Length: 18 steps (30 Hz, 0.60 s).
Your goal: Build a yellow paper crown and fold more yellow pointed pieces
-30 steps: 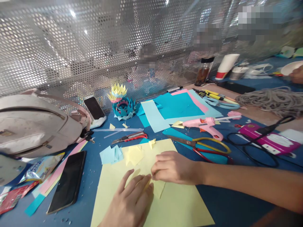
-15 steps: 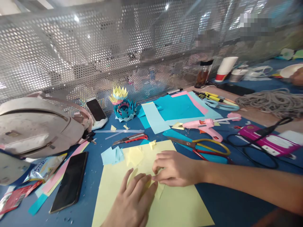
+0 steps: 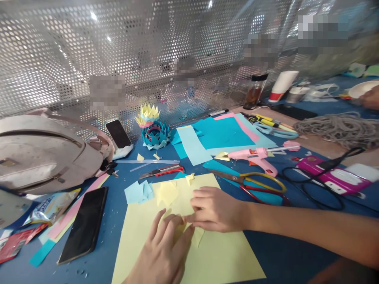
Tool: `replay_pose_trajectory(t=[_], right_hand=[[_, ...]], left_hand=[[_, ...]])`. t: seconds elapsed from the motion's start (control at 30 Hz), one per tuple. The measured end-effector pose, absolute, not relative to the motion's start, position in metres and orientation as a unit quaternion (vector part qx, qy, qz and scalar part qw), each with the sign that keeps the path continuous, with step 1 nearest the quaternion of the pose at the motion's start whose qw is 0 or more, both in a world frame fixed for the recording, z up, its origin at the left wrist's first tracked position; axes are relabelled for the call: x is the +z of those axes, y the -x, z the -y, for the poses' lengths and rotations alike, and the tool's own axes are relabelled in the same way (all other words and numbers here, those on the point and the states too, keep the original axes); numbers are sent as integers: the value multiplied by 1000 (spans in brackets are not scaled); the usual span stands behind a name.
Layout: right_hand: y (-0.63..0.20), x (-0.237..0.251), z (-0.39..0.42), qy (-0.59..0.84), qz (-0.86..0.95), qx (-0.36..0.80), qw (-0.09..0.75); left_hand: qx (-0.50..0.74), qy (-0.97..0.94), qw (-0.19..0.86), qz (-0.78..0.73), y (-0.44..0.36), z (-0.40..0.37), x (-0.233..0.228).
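A small yellow paper piece (image 3: 197,236) lay on the large yellow sheet (image 3: 219,256) near the lower middle of the view, pressed flat under both hands. The left hand (image 3: 166,252) rested on it from 7 o'clock with fingers spread and flat, and the right hand (image 3: 217,209) came in from 3 o'clock, its fingertips (image 3: 189,217) pinching down on the piece's upper edge, touching the left fingers. Neither hand was closed around anything; both pressed the paper against the sheet. At 11 o'clock of the hands lay loose yellow squares (image 3: 167,192) and light blue squares (image 3: 138,192), just beside one another. Beyond them, at 12 o'clock, a red utility knife (image 3: 162,172) lay on the blue counter (image 3: 290,256). Scissors (image 3: 251,183) with yellow-and-red handles lay at 2 o'clock, with a pink glue gun (image 3: 256,156) just behind. A black phone (image 3: 84,225) lay at 9 o'clock, and a folded paper flower (image 3: 152,130) stood farther back at 12 o'clock.
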State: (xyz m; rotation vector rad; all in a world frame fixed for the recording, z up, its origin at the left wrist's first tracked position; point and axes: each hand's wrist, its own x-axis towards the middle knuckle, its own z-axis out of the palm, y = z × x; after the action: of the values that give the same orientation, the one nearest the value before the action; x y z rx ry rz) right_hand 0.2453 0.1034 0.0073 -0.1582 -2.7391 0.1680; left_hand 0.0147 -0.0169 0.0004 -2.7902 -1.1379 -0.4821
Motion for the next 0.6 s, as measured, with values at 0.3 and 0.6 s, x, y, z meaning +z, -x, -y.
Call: replay_pose_trajectory(t=[0.3,0.6], right_hand=[[-262,27,-117,25,984,66,162],[-257,14,-109,143,944,211,210]], left_hand=[[-156,922,58,351,-18,16,10],[-188,916,139,325,-23,17,2]])
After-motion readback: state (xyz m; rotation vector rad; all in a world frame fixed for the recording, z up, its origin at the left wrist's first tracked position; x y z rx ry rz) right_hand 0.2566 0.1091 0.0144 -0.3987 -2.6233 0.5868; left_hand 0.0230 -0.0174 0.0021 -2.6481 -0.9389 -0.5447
